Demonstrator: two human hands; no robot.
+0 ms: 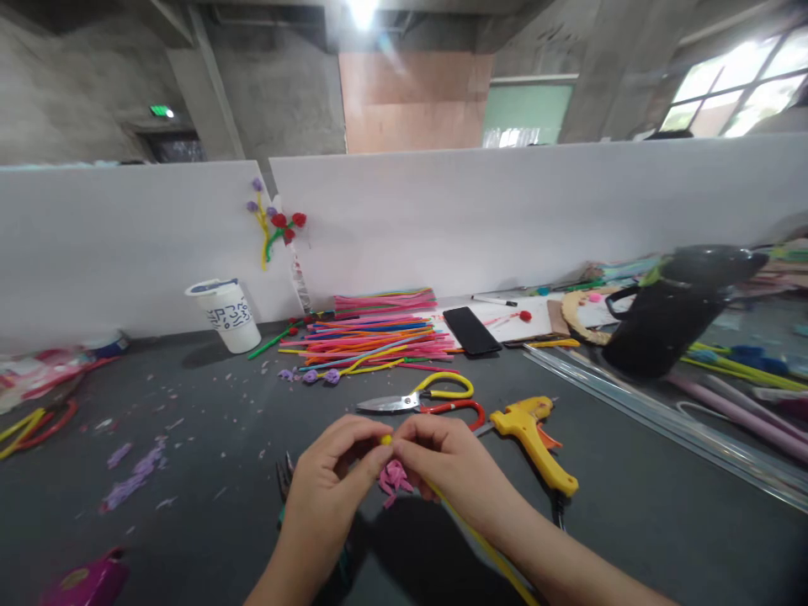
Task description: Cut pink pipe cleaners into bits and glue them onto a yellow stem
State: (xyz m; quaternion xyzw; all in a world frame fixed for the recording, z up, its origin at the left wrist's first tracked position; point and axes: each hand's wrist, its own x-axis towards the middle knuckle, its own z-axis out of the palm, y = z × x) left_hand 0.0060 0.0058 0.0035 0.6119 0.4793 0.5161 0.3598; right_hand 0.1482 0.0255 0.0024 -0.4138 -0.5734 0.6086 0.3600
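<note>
My left hand (334, 475) and my right hand (458, 471) meet at the front middle of the table, fingertips pinched together. Between them shows the small yellow tip of a pipe cleaner (489, 549). Its long stem passes under my right hand and runs down along the forearm. Just behind and below the fingertips lie crumpled pink pieces (395, 478). Beyond my hands are scissors (391, 403) with one yellow and one red handle. A yellow glue gun (534, 442) lies right of my right hand. Pliers (284, 475) are partly hidden by my left hand.
Behind lies a pile of coloured pipe cleaners (379, 341), beside a black phone (471, 330). A white cup (225, 316) stands left and a black jug (669, 311) right. Clear plastic rods (662, 425) cross the right side. Purple scraps (135, 475) lie left. A white partition (473, 223) closes the back.
</note>
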